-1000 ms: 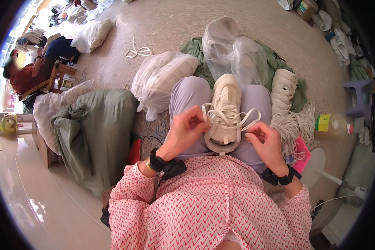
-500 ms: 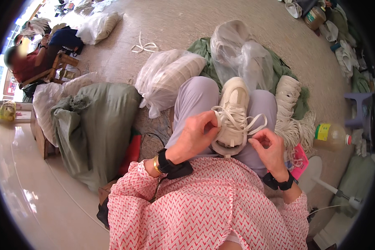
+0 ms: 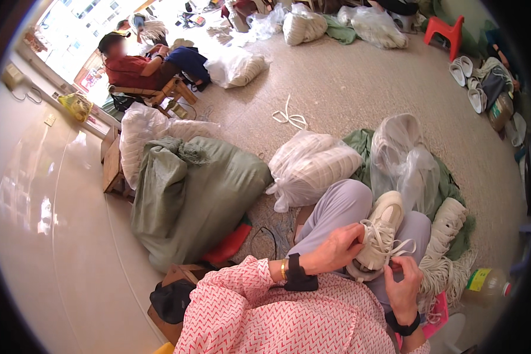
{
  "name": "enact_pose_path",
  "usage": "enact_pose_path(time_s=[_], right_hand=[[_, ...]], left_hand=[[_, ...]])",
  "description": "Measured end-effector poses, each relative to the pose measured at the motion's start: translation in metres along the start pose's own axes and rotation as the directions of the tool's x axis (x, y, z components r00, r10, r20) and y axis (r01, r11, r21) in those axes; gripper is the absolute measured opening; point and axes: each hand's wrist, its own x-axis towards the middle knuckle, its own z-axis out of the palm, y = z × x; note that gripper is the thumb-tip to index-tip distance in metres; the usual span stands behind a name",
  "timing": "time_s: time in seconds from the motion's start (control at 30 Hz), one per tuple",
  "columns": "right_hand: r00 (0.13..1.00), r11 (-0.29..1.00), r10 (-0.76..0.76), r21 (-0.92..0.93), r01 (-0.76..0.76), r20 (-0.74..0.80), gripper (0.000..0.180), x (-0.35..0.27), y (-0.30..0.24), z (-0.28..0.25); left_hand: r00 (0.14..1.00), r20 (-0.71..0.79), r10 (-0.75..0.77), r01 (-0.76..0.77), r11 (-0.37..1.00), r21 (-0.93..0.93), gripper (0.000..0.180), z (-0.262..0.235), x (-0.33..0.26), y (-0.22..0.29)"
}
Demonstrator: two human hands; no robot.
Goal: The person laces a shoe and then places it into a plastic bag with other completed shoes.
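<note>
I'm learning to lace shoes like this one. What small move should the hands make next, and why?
Probably draw the loose lace end taut. The cream shoe lies on the lap with its laces slack and looped out to the side, the left hand steadies it at the eyelets, and the right hand pinches lace near the heel, so the slack looks ready to be pulled through.

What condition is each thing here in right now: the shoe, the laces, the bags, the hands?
Cream shoe: resting on the lap, toe pointing away, partly laced.
White lace: loose ends, untied.
Left hand: gripping the shoe's side.
Right hand: pinching a lace end.
Clear plastic bag: full, knotted shut.
Green sack: stuffed, lying on the floor.
Red stool: upright, unoccupied.
</note>
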Motion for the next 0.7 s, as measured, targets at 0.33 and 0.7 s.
enact_pose_path(time_s=[0.33, 0.7], right_hand=[[0.992, 0.989, 0.128, 0.084, -0.125, -0.023, 0.019, 0.000, -0.006, 0.013], [0.978, 0.922, -0.161, -0.333, 0.196, 0.131, 0.013, 0.007, -0.015, 0.013]], left_hand=[[1.000, -0.027, -0.010, 0.010, 1.000, 0.024, 0.018, 0.007, -0.001, -0.001], [0.999, 0.019, 0.032, -0.033, 0.997, 0.073, 0.016, 0.008, -0.002, -0.001]])
